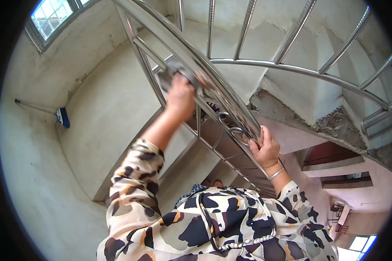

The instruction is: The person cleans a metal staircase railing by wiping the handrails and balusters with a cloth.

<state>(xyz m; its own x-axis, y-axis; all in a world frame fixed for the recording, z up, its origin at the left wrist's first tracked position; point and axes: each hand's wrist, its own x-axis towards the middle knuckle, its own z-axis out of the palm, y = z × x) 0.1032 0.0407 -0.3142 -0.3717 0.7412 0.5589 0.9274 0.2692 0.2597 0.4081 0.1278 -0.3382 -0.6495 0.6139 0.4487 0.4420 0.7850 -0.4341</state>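
Observation:
My left hand (181,96) is closed on a grey cloth (166,79), pressed to the stair railing just under the thick handrail. Motion smears the hand and the cloth a little. The shiny metal handrail (196,65) slants from the upper left down to the right. Lower along it, my right hand (268,148) is wrapped round the rail, its thumb on the near side; a bracelet circles that wrist. Curled metal rings (235,130) decorate the railing between the two hands.
Concrete stairs (178,174) descend beneath the railing, and a landing (104,113) lies to the left. A blue-headed broom (62,117) leans by the wall. Metal balusters (287,35) edge the rising steps at the upper right. A barred window (52,17) sits at upper left.

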